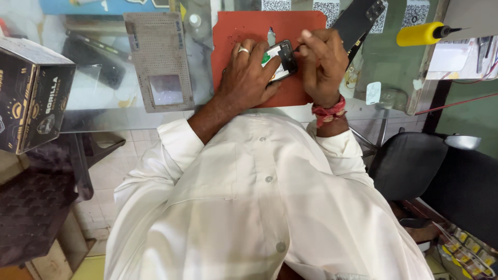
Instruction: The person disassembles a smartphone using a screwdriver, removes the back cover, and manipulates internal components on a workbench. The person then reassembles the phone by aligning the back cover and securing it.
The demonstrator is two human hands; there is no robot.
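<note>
An opened phone, back cover off and inner parts showing, lies on a red work mat on the glass tabletop. My left hand, with a ring on one finger, presses down on the phone and holds it steady. My right hand, red thread at the wrist, is closed around a thin tool whose tip meets the phone's upper right corner; the tool itself is mostly hidden by the fingers. My white shirt fills the lower half of the head view.
A grey perforated pad lies left of the mat, a dark box further left. A black phone panel leans at the back right, near a yellow-handled tool. A black chair stands at the right.
</note>
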